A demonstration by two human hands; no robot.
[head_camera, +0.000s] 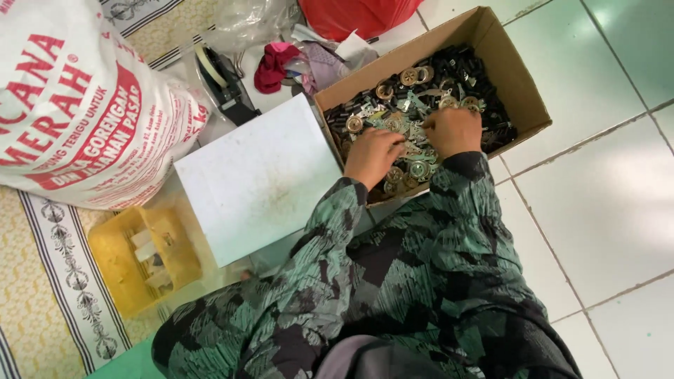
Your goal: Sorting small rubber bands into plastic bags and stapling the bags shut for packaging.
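Head view looked down on both hands buried in an open brown cardboard box (523,91) heaped with small black plastic pieces and round brass-coloured metal parts (411,105). The left hand (372,156) lay knuckles up at the near edge of the heap, fingers curled down into the parts; the right hand (453,131) sat just beside it, a little deeper in the box, likewise bunched. Whether either hand actually gripped a piece could not be told, since the fingertips were hidden beneath the knuckles. The heap stretched away from the fingers toward the box's far corner, along its long axis, and the right hand was the nearer to its bulk. A flat white square board (260,175) lay touching the box on the left, with a yellow plastic tray (116,270) and a large white printed sack (70,105) beyond it.
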